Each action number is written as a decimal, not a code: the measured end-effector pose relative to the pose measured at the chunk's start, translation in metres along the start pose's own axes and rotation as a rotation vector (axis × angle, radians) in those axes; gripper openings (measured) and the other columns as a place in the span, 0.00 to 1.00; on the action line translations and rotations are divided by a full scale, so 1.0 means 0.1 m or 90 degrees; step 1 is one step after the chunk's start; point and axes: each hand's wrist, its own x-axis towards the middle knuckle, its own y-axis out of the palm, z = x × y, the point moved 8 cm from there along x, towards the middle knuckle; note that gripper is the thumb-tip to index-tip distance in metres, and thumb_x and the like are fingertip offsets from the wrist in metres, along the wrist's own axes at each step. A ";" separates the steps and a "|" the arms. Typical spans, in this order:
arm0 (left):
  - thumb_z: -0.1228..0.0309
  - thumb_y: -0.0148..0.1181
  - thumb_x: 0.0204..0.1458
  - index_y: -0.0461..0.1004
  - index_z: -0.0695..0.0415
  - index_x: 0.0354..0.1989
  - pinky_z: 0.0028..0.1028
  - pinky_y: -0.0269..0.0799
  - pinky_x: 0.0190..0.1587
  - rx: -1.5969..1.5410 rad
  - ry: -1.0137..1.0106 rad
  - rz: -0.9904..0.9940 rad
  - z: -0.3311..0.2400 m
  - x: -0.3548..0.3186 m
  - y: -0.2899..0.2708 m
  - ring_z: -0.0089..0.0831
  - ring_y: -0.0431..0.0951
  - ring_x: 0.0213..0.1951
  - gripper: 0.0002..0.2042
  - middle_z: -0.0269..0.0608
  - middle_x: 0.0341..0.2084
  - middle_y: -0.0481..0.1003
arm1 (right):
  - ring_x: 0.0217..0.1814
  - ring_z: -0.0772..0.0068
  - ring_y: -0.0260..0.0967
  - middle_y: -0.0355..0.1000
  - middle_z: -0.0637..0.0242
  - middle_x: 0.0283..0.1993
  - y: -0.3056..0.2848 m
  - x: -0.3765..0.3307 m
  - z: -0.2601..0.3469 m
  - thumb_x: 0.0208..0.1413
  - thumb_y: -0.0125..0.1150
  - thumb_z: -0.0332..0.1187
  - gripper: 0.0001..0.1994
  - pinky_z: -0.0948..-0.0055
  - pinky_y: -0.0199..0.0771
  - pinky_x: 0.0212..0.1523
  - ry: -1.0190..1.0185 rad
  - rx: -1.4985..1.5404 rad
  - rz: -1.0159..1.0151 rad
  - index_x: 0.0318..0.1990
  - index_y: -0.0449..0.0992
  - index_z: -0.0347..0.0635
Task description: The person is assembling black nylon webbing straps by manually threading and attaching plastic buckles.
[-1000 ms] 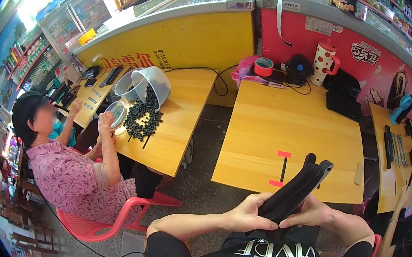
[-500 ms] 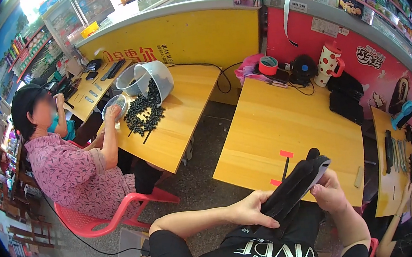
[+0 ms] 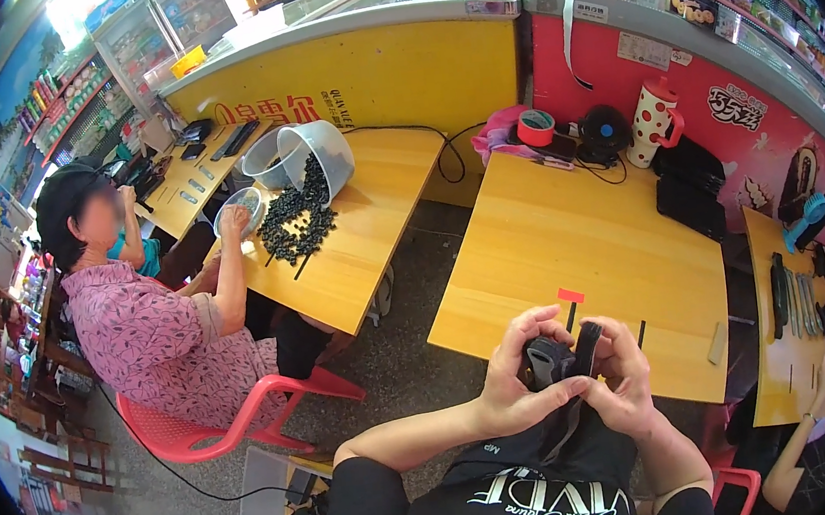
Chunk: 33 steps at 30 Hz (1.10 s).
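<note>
Head view: holding a soft-looking black item (image 3: pixel 545 364) just beyond the black T-shirt (image 3: pixel 439 506), seen over the near edge of the yellow table (image 3: pixel 571 231); wrapping left hand (image 3: pixel 512 385) around the thicker, rounded part, with thumb laid across toward the middle; closing right hand (image 3: pixel 627 388) on a narrow, upright black band (image 3: pixel 590 341), with thumb close to the other thumb; both clamped on black material, with only a slim gap between item and band at the top; cannot tell the way of joining lower down, behind the thumbs; seemingly working band against body, judging by the paired thumbs; for good handling, anchor the body firmly in the left and move the band with the right alone; press with flat thumbs rather than nails; tilt the top end toward the eyes for a plain look at the joint, if any; avoid twisting both parts in opposite directions, for risk of creasing; tuck elbows in for steadiness, or rest the item on the tabletop, beside the red tape mark (image 3: pixel 570 295) and off the dark strip (image 3: pixel 571 315) adjoining; check for an even lie before loosening either grip.
</note>
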 end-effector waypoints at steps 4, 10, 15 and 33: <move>0.75 0.68 0.49 0.68 0.64 0.53 0.25 0.69 0.46 0.143 0.059 0.077 -0.10 0.07 0.10 0.24 0.73 0.43 0.23 0.41 0.41 0.72 | 0.35 0.83 0.70 0.70 0.68 0.36 -0.05 0.01 -0.04 0.49 0.62 0.22 0.27 0.81 0.69 0.33 0.062 0.051 0.018 0.58 0.62 0.40; 0.73 0.62 0.52 0.73 0.60 0.29 0.22 0.68 0.27 0.155 -0.116 -0.170 0.18 0.06 -0.31 0.22 0.73 0.23 0.05 0.33 0.21 0.73 | 0.29 0.85 0.67 0.68 0.71 0.33 0.10 -0.07 -0.09 0.50 0.66 0.22 0.17 0.81 0.68 0.28 0.071 -0.011 -0.020 0.45 0.65 0.41; 0.66 0.58 0.58 0.71 0.56 0.26 0.25 0.67 0.14 0.016 -0.183 -0.468 0.53 0.25 -1.49 0.23 0.69 0.12 0.10 0.33 0.14 0.70 | 0.26 0.67 0.73 0.74 0.56 0.28 0.15 -0.28 0.61 0.46 0.67 0.19 0.18 0.74 0.70 0.22 -0.379 -0.206 0.051 0.41 0.64 0.39; 0.65 0.75 0.42 0.72 0.70 0.45 0.41 0.75 0.46 0.040 -0.161 -1.247 1.47 0.27 -4.51 0.48 0.76 0.47 0.27 0.57 0.47 0.74 | 0.19 0.79 0.66 0.74 0.67 0.29 -0.99 -0.97 -0.85 0.61 0.58 0.29 0.08 0.82 0.64 0.18 0.186 0.349 -0.537 0.44 0.67 0.45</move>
